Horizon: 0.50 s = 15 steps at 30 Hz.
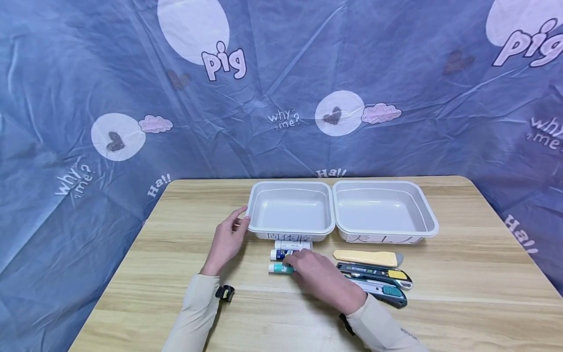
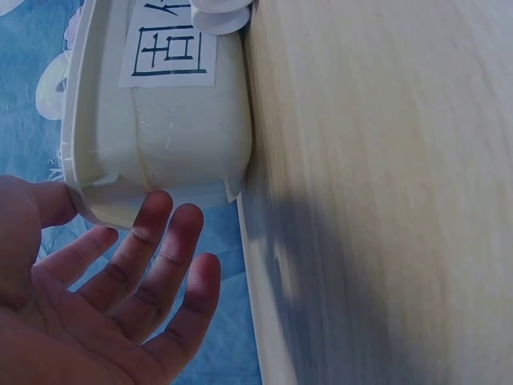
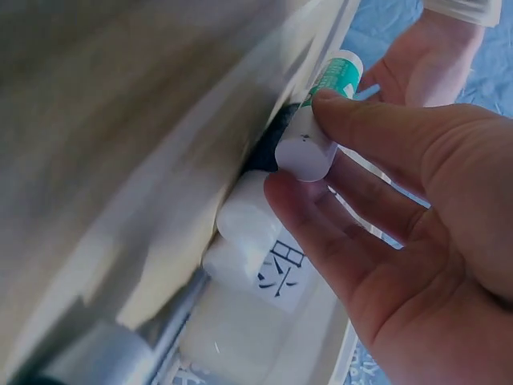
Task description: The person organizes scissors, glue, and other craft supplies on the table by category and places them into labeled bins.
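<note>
A slim cylinder, the green-and-white stick (image 1: 280, 268), is pinched between the thumb and fingers of the right hand (image 1: 323, 276); it has a green printed band and smooth white ends, the near one round and flat. It is over the table in front of the left tray (image 1: 290, 231), nearest the person of three sticks side by side — whether it touches the wood, I cannot tell. Next to it lies a dark blue stick (image 1: 278, 254) with a white end, then a white stick (image 1: 293, 245) close against the tray's front. The left hand (image 1: 226, 242) is at that tray's left side, fingers spread and loosely bent, thumb touching the rim. Both the left tray and the right tray (image 1: 387, 233) are rounded rectangles of glossy off-white plastic, their pale floors showing, each with a paper label of dark printed characters in front. Before the right tray lie a pale yellow cutter (image 1: 365, 256), a black-and-yellow cutter (image 1: 374, 274) and a grey-and-teal cutter (image 1: 382, 291) — long, flat shapes. The table (image 1: 145, 283) has pale wood grain; behind hangs creased blue cloth (image 1: 272, 49).
</note>
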Tool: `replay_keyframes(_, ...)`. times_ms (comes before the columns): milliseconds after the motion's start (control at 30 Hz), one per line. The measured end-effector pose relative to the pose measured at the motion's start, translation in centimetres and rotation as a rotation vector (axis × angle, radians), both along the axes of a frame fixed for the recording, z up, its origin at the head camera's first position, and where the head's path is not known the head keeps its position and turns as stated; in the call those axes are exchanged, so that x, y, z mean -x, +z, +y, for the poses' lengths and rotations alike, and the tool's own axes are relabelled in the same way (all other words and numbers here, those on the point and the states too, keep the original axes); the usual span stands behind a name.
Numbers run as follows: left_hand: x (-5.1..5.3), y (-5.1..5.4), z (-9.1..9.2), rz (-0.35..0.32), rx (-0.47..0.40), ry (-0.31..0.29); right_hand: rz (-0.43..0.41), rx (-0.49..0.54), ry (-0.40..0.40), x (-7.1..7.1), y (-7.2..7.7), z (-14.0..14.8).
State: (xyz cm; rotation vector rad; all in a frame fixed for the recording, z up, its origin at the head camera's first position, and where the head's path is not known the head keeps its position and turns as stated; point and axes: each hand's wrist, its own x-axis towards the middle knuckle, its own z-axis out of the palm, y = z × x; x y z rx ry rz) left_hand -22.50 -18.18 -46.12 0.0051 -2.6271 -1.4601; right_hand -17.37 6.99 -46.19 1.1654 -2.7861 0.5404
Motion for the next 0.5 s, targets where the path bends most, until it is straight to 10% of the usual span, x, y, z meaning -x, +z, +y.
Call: replay_keyframes(500, 0.03, -0.06, -0.01, 0.003, 0.009, -0.003, 0.036, 0.073, -0.032, 0.77, 0.61, 1.09)
